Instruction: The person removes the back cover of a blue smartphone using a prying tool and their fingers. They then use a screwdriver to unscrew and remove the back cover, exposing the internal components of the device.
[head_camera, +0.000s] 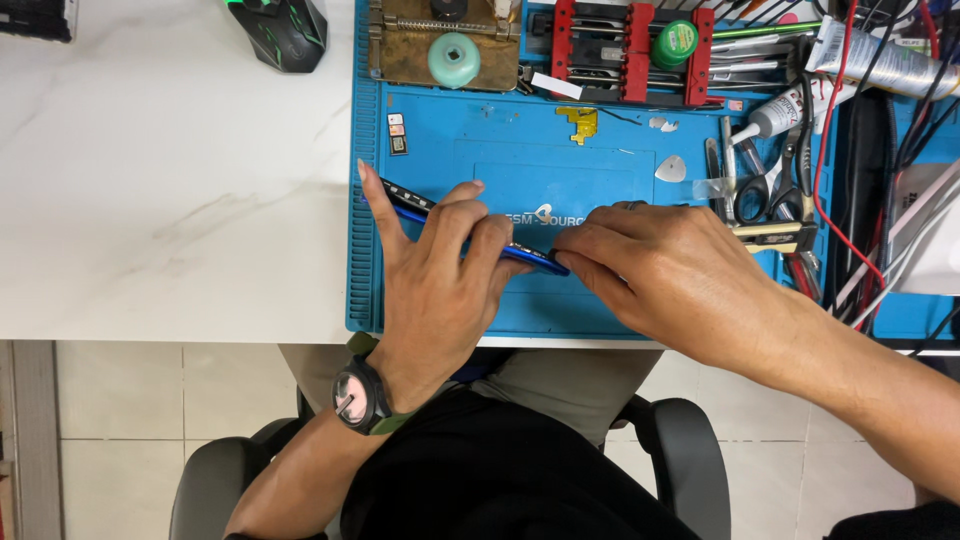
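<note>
Left hand (435, 285) is closed around a thin blue phone (470, 235) held on edge over the blue repair mat (600, 160) on the white desk (170, 180); right hand (660, 275) has fingertips curled in, pinching the phone's right end. Best kept steady: firm left grip on the long edges, light right-hand pressure at the seam, phone low over the mat. Scissors (755, 190) and pliers (800, 170) lie well apart to the right.

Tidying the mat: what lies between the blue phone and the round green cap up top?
Head view: only bare blue mat between phone and cap.
</note>
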